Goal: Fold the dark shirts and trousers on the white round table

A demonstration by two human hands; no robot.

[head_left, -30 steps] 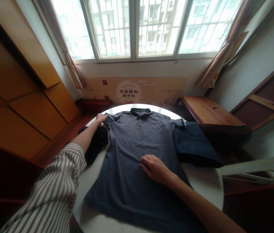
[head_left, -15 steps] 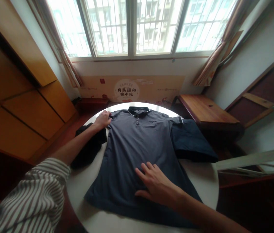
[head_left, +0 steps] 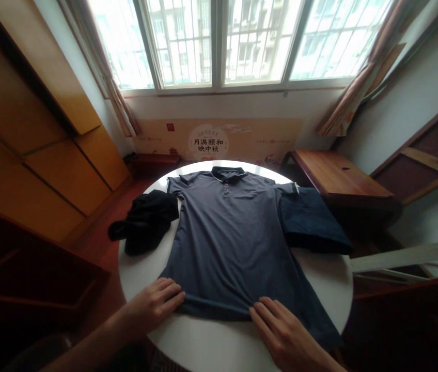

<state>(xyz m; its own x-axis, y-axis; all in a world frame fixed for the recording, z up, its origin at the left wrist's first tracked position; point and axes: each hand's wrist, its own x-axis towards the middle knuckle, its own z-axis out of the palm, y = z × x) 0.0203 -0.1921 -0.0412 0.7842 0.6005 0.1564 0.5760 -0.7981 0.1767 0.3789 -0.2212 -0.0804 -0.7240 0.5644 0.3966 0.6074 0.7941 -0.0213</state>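
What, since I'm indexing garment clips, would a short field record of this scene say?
Main item: dark polo shirt, spread front up, collar towards the window
Left hand: at the left end of the hem; grip unclear
Right hand: at the hem, farther right; grip unclear
Surface: round white table
Left of shirt: crumpled black cloth
Right of shirt: dark blue cloth, partly under a sleeve

One left hand (head_left: pixel 160 300), one right hand (head_left: pixel 283 330): that's two in play at the near edge of one round table (head_left: pixel 207 343)! One polo shirt (head_left: pixel 230 248) across the middle, one black bundle (head_left: pixel 147 222) on the left edge, one navy cloth (head_left: pixel 312 219) on the right. Past the far edge, two curtains (head_left: pixel 121 111), one banner (head_left: pixel 246 137).
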